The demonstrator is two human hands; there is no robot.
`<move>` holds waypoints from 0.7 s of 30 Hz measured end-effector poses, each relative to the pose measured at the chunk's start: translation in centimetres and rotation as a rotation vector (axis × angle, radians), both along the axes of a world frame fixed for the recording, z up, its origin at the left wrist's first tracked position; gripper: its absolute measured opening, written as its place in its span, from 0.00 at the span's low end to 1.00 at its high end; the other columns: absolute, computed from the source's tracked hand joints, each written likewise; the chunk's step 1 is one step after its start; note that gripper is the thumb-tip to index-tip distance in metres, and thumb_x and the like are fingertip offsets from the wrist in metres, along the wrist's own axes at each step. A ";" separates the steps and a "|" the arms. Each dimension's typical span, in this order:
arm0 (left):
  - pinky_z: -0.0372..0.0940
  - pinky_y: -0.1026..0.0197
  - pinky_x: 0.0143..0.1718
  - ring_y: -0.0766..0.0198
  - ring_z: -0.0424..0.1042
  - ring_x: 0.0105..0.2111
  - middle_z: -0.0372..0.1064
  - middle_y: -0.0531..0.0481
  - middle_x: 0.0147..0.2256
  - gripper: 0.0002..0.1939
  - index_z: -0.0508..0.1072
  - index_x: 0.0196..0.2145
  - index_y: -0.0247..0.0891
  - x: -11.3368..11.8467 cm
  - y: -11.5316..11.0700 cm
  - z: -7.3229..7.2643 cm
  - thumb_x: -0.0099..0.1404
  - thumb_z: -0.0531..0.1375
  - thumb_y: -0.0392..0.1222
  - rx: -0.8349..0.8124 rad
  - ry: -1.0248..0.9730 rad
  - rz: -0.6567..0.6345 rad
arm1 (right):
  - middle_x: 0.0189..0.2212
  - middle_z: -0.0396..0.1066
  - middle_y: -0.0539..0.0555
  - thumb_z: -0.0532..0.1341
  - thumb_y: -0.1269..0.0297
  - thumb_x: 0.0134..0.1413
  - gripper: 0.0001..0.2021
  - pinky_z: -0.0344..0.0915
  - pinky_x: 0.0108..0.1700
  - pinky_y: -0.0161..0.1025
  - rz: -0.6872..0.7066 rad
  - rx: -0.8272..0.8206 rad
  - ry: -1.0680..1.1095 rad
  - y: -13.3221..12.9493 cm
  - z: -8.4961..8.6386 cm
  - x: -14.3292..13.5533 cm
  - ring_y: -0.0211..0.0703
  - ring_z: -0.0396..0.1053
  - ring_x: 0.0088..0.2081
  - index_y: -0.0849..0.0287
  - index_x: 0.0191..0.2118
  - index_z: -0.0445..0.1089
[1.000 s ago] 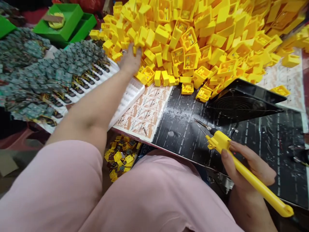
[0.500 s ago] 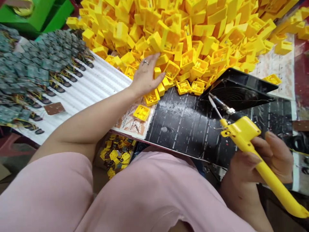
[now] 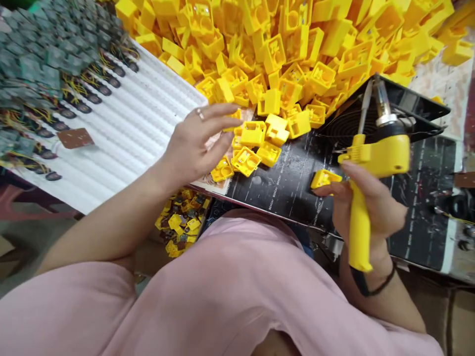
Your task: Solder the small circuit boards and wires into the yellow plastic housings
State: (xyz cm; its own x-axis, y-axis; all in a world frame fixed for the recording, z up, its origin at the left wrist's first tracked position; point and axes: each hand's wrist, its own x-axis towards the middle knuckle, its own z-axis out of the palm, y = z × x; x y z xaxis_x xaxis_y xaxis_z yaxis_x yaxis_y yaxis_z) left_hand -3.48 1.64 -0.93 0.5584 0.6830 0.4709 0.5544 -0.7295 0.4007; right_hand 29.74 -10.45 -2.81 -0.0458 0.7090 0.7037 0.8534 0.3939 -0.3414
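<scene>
My left hand [image 3: 200,138], a ring on one finger, reaches over the near edge of the pile with its fingers apart and slightly bent. Its fingertips are at a small yellow plastic housing [image 3: 234,118], partly hidden behind them; I see no grip on it. Several loose housings [image 3: 246,161] lie just right of that hand. My right hand [image 3: 371,207] is closed round the handle of a yellow soldering gun [image 3: 386,153], its metal tip pointing away from me. By that hand's extended finger, a single housing [image 3: 325,179] sits on the black mat [image 3: 289,183], seemingly touched by the fingertip.
A large heap of yellow housings [image 3: 237,39] covers the back of the table. A black fan-like frame [image 3: 345,123] stands behind the gun. Grey-green wired parts [image 3: 44,74] and a brown plate [image 3: 75,138] lie on a white ridged sheet [image 3: 148,128]. Below the edge is a box of yellow scraps [image 3: 181,222].
My left hand has drawn back from the heap, and several housings now lie nearer on the mat. The soldering gun has swung more upright, and a housing has appeared by my right hand.
</scene>
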 end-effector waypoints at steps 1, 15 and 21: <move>0.71 0.42 0.74 0.50 0.77 0.71 0.76 0.42 0.70 0.21 0.78 0.66 0.45 -0.5 -0.9 -0.7 0.85 0.55 0.51 -0.048 0.062 0.035 | 0.45 0.86 0.50 0.65 0.60 0.80 0.12 0.83 0.42 0.36 0.010 -0.028 -0.059 0.4 -0.2 0.4 0.42 0.86 0.39 0.46 0.62 0.78; 0.60 0.28 0.79 0.46 0.72 0.74 0.73 0.48 0.74 0.27 0.74 0.74 0.56 4.4 -3.9 -3.6 0.83 0.57 0.38 -0.001 0.371 -0.033 | 0.51 0.86 0.56 0.77 0.64 0.66 0.16 0.81 0.51 0.46 0.096 -0.023 -0.333 -2.0 -2.5 2.4 0.54 0.86 0.50 0.50 0.56 0.79; 0.68 0.32 0.76 0.45 0.73 0.74 0.68 0.34 0.76 0.23 0.78 0.70 0.37 6.2 -6.5 -2.3 0.86 0.55 0.44 0.053 0.447 -0.236 | 0.46 0.86 0.53 0.69 0.65 0.74 0.11 0.82 0.54 0.47 0.104 -0.118 -0.432 -1.1 -3.2 5.3 0.52 0.86 0.50 0.51 0.58 0.77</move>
State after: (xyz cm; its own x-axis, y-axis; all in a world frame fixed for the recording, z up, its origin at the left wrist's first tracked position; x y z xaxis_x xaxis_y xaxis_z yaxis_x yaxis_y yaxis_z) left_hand 2.77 -4.83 -3.20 0.8495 0.4954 0.1815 0.4806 -0.8685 0.1213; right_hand 35.04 -11.60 -5.97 -0.3923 0.7595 0.5189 0.8855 0.4645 -0.0104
